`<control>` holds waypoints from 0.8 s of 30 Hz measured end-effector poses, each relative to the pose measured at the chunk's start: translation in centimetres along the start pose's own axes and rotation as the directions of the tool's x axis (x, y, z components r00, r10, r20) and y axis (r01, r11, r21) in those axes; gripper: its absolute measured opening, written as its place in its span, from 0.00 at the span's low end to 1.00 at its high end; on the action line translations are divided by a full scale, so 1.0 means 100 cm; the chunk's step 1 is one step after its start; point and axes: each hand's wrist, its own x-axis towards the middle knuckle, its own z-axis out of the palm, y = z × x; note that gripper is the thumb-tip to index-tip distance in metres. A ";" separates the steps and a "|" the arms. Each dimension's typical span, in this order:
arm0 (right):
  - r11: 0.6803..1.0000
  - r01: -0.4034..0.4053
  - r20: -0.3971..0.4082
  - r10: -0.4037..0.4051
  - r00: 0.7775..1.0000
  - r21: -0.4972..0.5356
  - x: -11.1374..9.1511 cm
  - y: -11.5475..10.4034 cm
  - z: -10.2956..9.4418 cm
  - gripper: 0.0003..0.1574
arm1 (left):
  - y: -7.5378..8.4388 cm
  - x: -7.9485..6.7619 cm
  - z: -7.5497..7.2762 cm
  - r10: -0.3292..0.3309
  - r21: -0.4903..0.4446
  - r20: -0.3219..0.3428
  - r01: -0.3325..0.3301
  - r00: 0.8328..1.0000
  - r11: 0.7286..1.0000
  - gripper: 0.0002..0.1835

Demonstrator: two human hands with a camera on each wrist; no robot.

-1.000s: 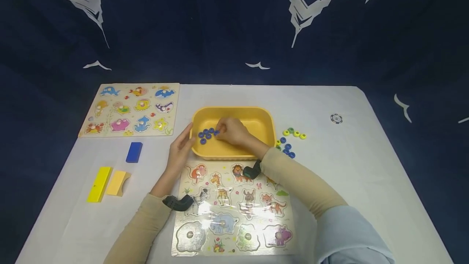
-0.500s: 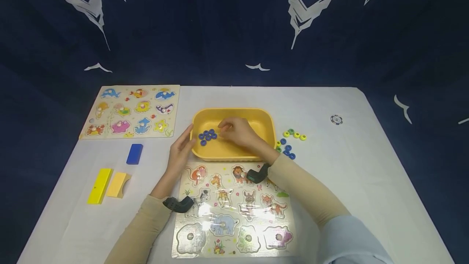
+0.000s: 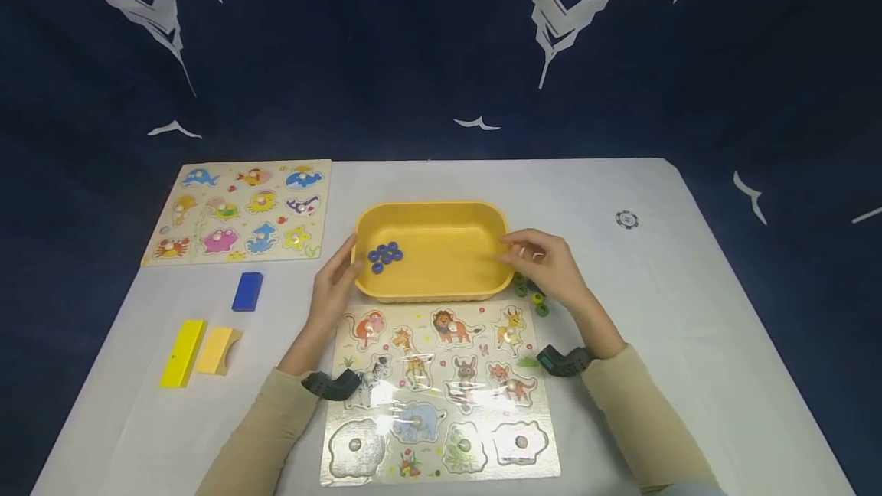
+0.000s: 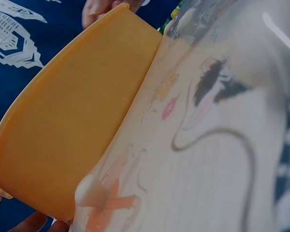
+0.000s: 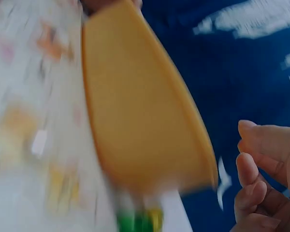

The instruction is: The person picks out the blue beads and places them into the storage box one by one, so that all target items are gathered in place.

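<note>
A yellow plastic tray stands mid-table, with several blue beads inside at its left end. My left hand holds the tray's left rim; in the left wrist view its fingers lie against the outer wall. My right hand is at the tray's right rim, fingers loosely bent and holding nothing visible. The right wrist view shows those fingers apart from the tray wall. Beneath that hand, beside the tray, are green beads and a yellow bead; others are partly hidden.
In front of the tray lies an animal knob puzzle board, shiny with glare. A sea-animal puzzle is at the back left. Nearer are a blue block, a yellow block and an arched block. A round chip lies far right.
My right hand has left the blue beads inside the tray and moved right to the opposite rim, covering part of the loose beads there. The left hand stays at the left rim.
</note>
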 end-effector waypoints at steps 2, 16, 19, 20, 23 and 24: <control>0.999 -0.048 -0.034 0.048 0.998 -0.008 -0.012 0.011 -0.013 0.17 | 0.001 0.000 0.000 0.000 0.004 -0.003 0.000 1.000 1.000 0.25; 0.952 -0.284 -0.078 0.276 0.958 -0.114 -0.061 0.059 -0.039 0.17 | 0.000 0.000 0.000 0.001 0.005 -0.006 -0.001 1.000 1.000 0.25; 0.937 -0.305 -0.055 0.300 0.952 -0.172 -0.061 0.064 -0.038 0.17 | 0.000 0.000 0.000 -0.005 0.004 -0.009 0.005 1.000 1.000 0.25; 0.932 -0.308 -0.052 0.304 0.951 -0.189 -0.061 0.065 -0.037 0.17 | 0.000 0.000 0.000 -0.008 0.004 -0.008 0.008 1.000 1.000 0.25; 0.925 -0.298 -0.046 0.296 0.954 -0.236 -0.062 0.066 -0.034 0.17 | 0.000 0.000 0.001 -0.009 0.004 -0.010 0.009 1.000 1.000 0.25; 0.925 -0.290 -0.046 0.288 0.957 -0.246 -0.062 0.066 -0.033 0.17 | 0.000 0.000 0.001 -0.006 0.004 -0.011 0.006 1.000 1.000 0.25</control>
